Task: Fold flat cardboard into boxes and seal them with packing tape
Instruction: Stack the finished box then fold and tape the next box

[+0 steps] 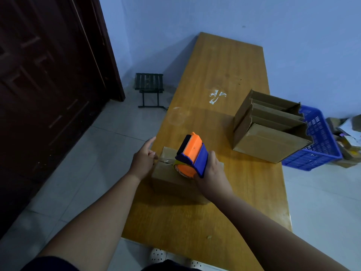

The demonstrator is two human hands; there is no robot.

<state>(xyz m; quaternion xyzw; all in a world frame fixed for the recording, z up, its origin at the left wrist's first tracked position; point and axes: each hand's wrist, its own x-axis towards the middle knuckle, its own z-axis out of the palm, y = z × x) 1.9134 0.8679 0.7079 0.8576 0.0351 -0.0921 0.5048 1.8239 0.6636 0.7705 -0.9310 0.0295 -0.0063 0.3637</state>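
A small folded cardboard box (pixel 170 180) stands on the wooden table (pixel 224 192) near its left edge. My right hand (pixel 212 173) grips an orange and blue tape dispenser (pixel 192 155) that sits on top of the box over the flap seam. My left hand (pixel 143 159) rests against the box's left end at the seam, fingers bent over the edge and index finger pointing away. A strip of clear tape lies on the seam between the dispenser and my left hand.
An open cardboard carton (pixel 269 130) with flat cardboard pieces standing in it sits at the table's right edge. A blue plastic crate (pixel 320 141) stands beside it on the floor. A small dark stool (pixel 149 89) and a dark door (pixel 48 85) are to the left.
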